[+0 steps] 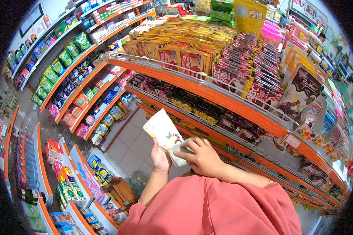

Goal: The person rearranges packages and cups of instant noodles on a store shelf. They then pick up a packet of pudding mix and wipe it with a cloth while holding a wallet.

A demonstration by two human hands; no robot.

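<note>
A white packet (162, 127) with a small green and dark red print is held up in front of my body, over the tiled floor. My left hand (160, 157) grips its lower left edge, thumb on the front. Across its lower right part lies my right hand (202, 156), fingers bent over a greyish cloth or flap (180, 154) that rests against the packet; which of the two it is, I cannot tell. The fingertips of my left hand are hidden behind the packet.
An orange-edged shelf (208, 84) stands close ahead, with sachets (190, 60) and a pudding box (302, 88) on top. More shelves (76, 72) line the left side. A brown wooden object (121, 190) stands at the lower left.
</note>
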